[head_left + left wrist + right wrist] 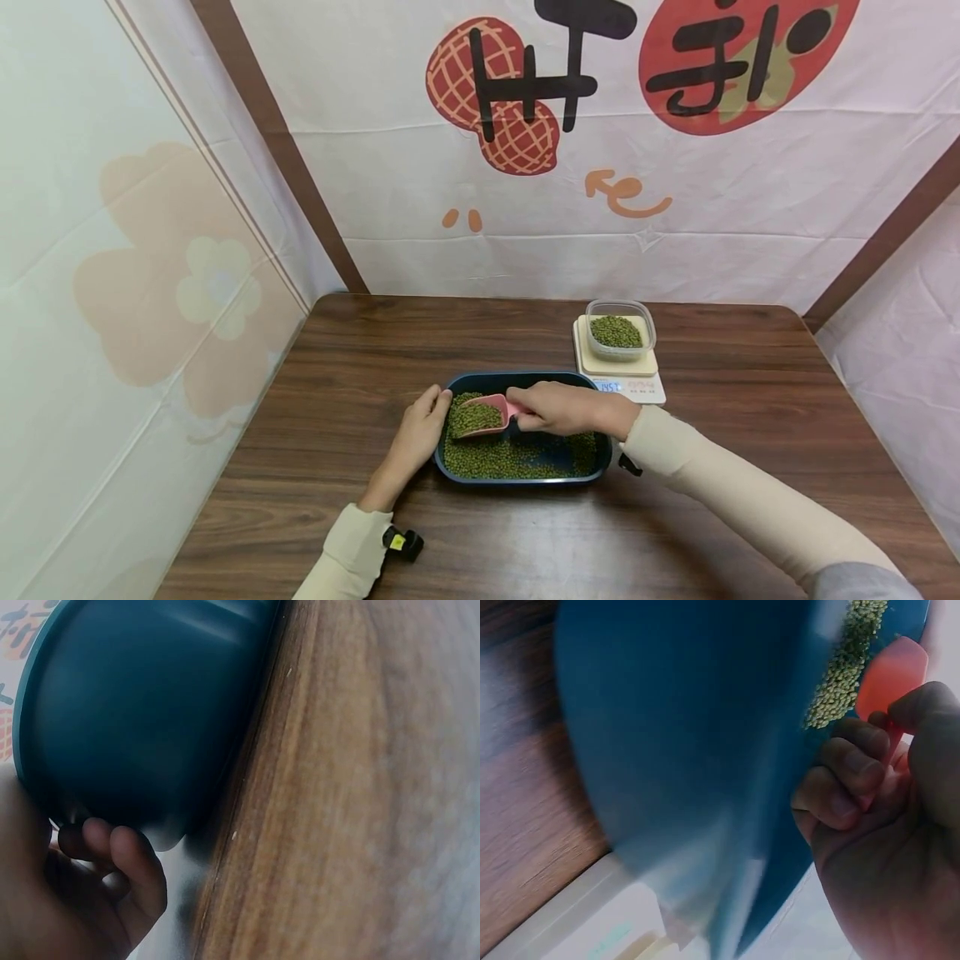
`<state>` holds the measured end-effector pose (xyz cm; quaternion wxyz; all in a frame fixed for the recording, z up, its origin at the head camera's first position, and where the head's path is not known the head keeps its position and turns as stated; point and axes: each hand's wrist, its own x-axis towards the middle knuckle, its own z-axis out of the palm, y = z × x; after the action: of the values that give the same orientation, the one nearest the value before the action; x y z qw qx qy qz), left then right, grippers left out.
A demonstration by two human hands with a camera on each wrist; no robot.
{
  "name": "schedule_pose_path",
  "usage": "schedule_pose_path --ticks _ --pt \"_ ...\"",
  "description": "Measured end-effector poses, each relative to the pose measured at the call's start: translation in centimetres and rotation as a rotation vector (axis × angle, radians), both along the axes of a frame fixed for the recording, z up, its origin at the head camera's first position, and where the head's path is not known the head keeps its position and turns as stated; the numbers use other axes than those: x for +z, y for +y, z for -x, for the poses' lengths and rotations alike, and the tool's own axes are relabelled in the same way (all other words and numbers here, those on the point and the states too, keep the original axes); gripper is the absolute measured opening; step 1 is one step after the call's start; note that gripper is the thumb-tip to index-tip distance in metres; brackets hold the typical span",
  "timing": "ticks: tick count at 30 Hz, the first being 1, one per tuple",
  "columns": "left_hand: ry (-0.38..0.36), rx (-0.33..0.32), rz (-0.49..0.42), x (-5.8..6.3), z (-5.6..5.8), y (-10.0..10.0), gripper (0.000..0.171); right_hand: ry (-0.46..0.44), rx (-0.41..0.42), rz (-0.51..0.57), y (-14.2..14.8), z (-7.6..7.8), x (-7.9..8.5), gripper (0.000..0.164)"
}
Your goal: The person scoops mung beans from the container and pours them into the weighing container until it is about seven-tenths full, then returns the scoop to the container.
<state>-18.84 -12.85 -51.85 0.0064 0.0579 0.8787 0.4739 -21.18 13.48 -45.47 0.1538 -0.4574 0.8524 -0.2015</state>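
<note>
A pink scoop (486,416) heaped with green mung beans is in my right hand (558,407), over the left part of a dark blue tub (525,481). In the right wrist view, the fingers (847,769) curl round the scoop's handle (885,761). More mung beans (487,460) lie along the tub's bottom, with some blue floor showing through. My left hand (418,427) holds the tub's left end, thumb at the rim. From the left wrist, its bent fingers (131,859) show against the tub's outer wall (142,727).
Behind the tub's right end, a white kitchen scale (647,389) with a lit display carries a clear plastic container (651,337) of mung beans. The brown wooden table (360,350) meets a printed white cloth (405,267) at the back.
</note>
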Motion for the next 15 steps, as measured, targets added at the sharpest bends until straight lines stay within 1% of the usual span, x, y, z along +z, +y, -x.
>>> schedule_pose_path --ticks 5,15 --pt "0.009 -0.002 -0.004 -0.2 0.0 -0.1 0.041 0.041 -0.016 0.03 0.7 -0.2 0.0 0.01" --pt "0.007 -0.007 -0.002 -0.1 0.0 0.0 0.041 0.089 -0.118 0.065 2.1 -0.5 0.0 0.009"
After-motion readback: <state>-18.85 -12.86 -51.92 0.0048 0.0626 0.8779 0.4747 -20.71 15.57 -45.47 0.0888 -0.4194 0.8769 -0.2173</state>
